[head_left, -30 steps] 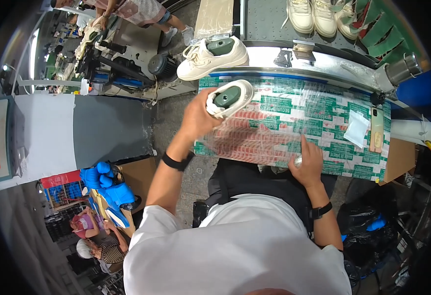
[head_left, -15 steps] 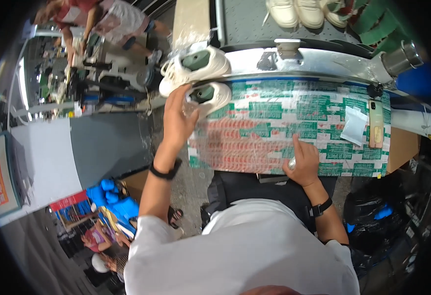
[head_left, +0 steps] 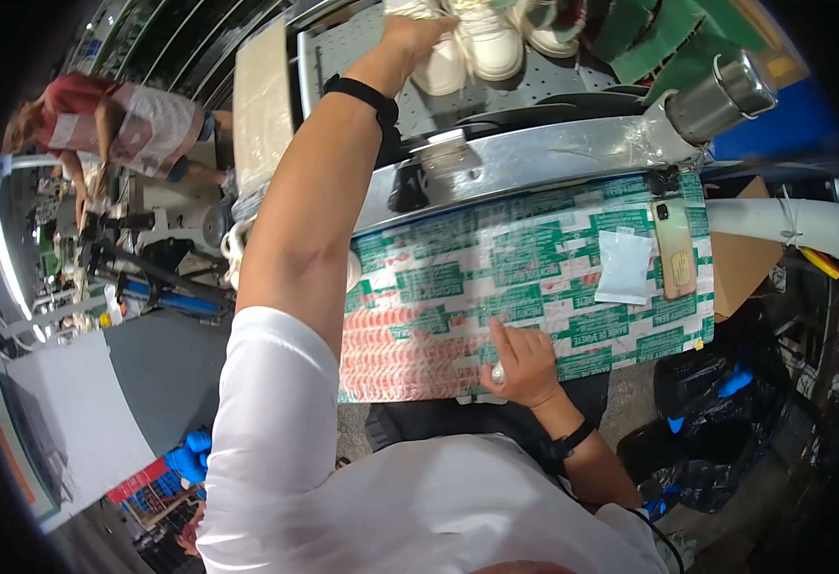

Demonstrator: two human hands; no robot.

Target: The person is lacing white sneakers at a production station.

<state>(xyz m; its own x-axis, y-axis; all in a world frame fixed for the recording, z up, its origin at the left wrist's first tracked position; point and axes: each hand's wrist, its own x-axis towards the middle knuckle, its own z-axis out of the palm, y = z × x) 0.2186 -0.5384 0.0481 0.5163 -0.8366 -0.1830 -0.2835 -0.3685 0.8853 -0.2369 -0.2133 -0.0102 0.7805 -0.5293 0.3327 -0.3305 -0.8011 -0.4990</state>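
My left hand (head_left: 418, 38) reaches far out over the grey perforated tray, its fingers together on the upper of a cream lace-up shoe (head_left: 441, 69). Beside that shoe stand another cream shoe (head_left: 492, 48) and a third, partly seen. Over the taped tabletop, my right hand (head_left: 525, 366) points its index finger forward; its thumb and other fingers curl around a small whitish object (head_left: 498, 373) too small to name. My left arm mostly hides the pair of cream shoes at the table's left end; only an edge of one shoe (head_left: 353, 271) shows on its right.
A phone (head_left: 673, 251) and a white packet (head_left: 624, 267) lie on the green-and-white taped tabletop (head_left: 419, 354). A metal rail (head_left: 553, 153) separates it from the tray (head_left: 362, 57). A metal cylinder (head_left: 726, 96) stands right. Another person (head_left: 104, 120) works at far left.
My left hand has left the pair of shoes on the table and reached up and forward to the tray's shoes. The view has turned; my right hand keeps its pointing pose.
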